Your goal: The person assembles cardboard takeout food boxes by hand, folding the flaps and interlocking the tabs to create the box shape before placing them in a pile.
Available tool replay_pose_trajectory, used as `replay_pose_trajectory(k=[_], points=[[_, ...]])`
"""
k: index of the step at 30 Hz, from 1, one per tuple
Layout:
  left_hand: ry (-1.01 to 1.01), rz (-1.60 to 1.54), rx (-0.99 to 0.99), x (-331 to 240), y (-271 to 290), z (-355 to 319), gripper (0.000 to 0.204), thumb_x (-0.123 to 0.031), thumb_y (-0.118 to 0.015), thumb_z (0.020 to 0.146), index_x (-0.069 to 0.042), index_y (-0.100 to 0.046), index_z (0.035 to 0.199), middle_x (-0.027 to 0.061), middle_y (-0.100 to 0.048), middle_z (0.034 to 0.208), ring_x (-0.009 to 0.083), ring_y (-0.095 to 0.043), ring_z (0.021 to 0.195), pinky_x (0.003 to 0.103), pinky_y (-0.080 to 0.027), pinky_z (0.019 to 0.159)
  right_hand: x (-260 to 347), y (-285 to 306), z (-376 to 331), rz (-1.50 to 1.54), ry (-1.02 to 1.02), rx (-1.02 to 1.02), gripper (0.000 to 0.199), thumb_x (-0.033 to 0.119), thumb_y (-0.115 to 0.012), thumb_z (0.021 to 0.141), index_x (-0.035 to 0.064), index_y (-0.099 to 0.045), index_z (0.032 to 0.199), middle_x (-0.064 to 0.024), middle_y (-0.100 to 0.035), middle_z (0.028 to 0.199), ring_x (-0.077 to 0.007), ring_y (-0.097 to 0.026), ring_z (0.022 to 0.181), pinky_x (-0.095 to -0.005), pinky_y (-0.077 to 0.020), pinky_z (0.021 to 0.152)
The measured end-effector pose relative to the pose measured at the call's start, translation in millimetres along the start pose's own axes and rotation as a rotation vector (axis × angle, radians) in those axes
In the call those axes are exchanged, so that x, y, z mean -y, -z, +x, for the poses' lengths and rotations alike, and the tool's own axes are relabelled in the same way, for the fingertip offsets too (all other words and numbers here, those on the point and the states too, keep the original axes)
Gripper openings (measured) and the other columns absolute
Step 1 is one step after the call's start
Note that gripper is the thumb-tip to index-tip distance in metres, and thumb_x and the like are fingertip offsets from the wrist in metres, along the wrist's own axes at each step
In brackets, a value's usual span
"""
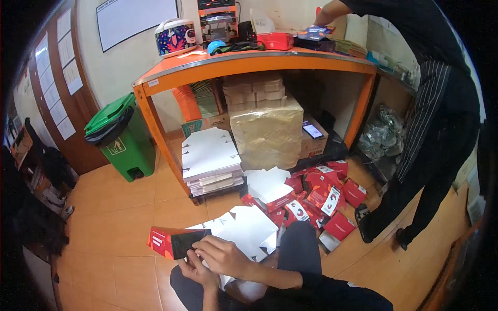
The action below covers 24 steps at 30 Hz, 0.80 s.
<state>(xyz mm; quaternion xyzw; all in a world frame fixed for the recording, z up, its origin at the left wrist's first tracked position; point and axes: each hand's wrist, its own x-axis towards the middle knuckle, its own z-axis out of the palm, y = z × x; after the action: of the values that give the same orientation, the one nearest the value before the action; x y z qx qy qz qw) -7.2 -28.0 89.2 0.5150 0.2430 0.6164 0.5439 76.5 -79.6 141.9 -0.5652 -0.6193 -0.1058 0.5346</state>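
In front of my lap I hold a red cardboard box (161,242), partly folded, with a dark side panel facing up. My left hand (199,270) grips its near right end from below, fingers closed. Just above it, my right hand (222,253) has its fingers bent and pressed on the same end, by the dark panel. Flat white die-cut carton sheets (244,228) with notched edges lie on the floor under and beyond the box, between my knees. To the right is a loose heap of folded red boxes (316,199), some with white labels.
A stack of white carton sheets (210,155) stands under the orange table (249,63), beside a large wrapped parcel (267,129). A phone (313,130) rests on a brown carton. Left is a green bin (124,140). Another person (430,103) stands at the right, reaching over the table.
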Motion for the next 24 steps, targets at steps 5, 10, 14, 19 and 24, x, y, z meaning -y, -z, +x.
replay_pose_trajectory(k=[5,10,14,19,24], points=[[0.045,-0.128,0.156,27.6,14.1,-3.3,0.053,-0.009,-0.06,0.088,0.004,-0.039,0.135,0.0166,-0.052,0.125,0.0254,-0.053,0.114,0.04,-0.04,0.101,17.3,22.3,12.9,0.076,-0.212,0.113,0.049,0.012,-0.068,0.082,-0.0025,-0.052,0.126,-0.0138,-0.061,0.112,-0.0312,-0.062,0.099,-0.037,-0.0533,0.082],[-0.146,0.245,0.439,5.6,-4.2,-6.2,0.053,-0.025,-0.061,0.087,-0.001,-0.044,0.132,0.0151,-0.054,0.123,0.0284,-0.053,0.114,0.045,-0.039,0.103,34.8,37.6,36.4,-0.069,-0.124,0.046,0.089,0.023,-0.075,0.073,0.0052,-0.029,0.147,-0.017,-0.048,0.132,-0.0351,-0.052,0.117,-0.0417,-0.042,0.102],[-0.335,0.467,0.518,-25.4,-15.0,-1.6,0.052,-0.038,-0.059,0.089,-0.006,-0.049,0.128,0.0128,-0.058,0.118,0.0293,-0.055,0.111,0.048,-0.04,0.101,11.6,50.4,33.3,-0.109,-0.153,0.068,0.065,0.016,-0.072,0.066,0.0047,-0.057,0.128,-0.0121,-0.059,0.114,-0.0302,-0.061,0.099,-0.0376,-0.0519,0.084],[0.505,-0.763,0.039,-44.5,15.6,13.0,0.037,-0.034,-0.066,0.088,-0.009,-0.058,0.115,0.0072,-0.064,0.106,0.0216,-0.062,0.098,0.043,-0.048,0.091,5.7,37.0,19.9,0.242,-0.156,0.19,0.026,0.01,-0.065,0.082,0.0067,-0.066,0.108,-0.01,-0.061,0.094,-0.0276,-0.062,0.083,-0.0376,-0.0513,0.075],[0.492,-0.443,-0.174,-47.3,-4.5,25.3,0.011,-0.012,-0.069,0.088,-0.003,-0.064,0.093,0.0051,-0.066,0.09,0.0117,-0.061,0.078,0.029,-0.049,0.071,2.0,32.4,7.9,0.644,-0.841,-0.14,0.019,0.017,-0.057,0.091,0.0065,-0.068,0.102,-0.0007,-0.061,0.087,-0.0088,-0.053,0.07,-0.0226,-0.0407,0.053]])
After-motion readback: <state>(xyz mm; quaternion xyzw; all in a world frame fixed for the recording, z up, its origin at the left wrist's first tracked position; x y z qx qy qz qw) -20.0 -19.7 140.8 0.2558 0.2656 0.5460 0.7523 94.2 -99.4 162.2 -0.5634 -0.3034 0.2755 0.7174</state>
